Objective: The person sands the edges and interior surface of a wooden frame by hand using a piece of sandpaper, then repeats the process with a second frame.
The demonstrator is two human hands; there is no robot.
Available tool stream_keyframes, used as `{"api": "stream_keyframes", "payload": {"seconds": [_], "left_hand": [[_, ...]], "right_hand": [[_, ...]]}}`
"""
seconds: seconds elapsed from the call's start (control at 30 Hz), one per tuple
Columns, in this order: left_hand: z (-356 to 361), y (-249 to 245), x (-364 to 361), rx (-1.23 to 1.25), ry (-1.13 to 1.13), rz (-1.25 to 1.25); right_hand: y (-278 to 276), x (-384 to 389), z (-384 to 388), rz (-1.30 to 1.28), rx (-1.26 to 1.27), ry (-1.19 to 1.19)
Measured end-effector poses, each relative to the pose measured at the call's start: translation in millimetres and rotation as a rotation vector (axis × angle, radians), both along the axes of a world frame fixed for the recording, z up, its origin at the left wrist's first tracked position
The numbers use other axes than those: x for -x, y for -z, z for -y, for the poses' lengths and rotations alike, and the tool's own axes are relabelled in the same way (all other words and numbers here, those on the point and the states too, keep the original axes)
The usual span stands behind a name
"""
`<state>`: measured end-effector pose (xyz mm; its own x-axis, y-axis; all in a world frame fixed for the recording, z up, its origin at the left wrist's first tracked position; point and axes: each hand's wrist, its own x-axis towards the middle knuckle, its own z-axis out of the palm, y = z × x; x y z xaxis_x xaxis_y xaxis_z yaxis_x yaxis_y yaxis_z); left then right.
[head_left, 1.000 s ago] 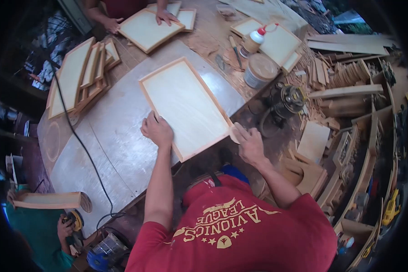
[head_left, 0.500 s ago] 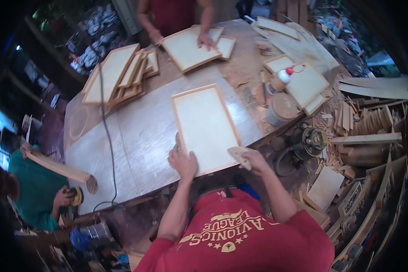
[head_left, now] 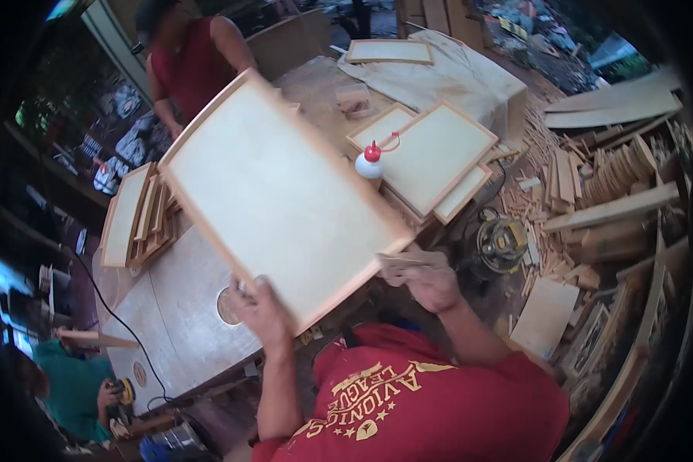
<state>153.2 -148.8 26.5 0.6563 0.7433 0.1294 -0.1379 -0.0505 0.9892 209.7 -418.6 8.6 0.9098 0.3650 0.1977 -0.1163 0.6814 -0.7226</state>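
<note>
Gripping a framed panel [head_left: 273,185], the left hand [head_left: 263,314] curls; the right hand [head_left: 433,287] pinches a tan pad [head_left: 408,267] at one corner.

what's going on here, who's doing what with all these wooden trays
The left hand grips a tray over the table, while the right hand holds a brown pad at its near right corner. Someone in red stands across the table. Another person, in green, holds a yellow tool. More trays lie stacked.
</note>
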Motion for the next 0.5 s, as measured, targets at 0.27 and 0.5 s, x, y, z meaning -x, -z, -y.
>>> {"api": "stream_keyframes", "payload": {"seconds": [0.27,0.5], "left_hand": [[147.2,-13.6,-79.3,0.153,0.374,0.242],[182.1,-44.6,-49.8,-0.144,0.499,0.145]], "right_hand": [[7.2,-4.3,84.5,-0.038,0.121,0.312],[21.0,-4.8,94.3,-0.266,-0.149,0.423]]}}
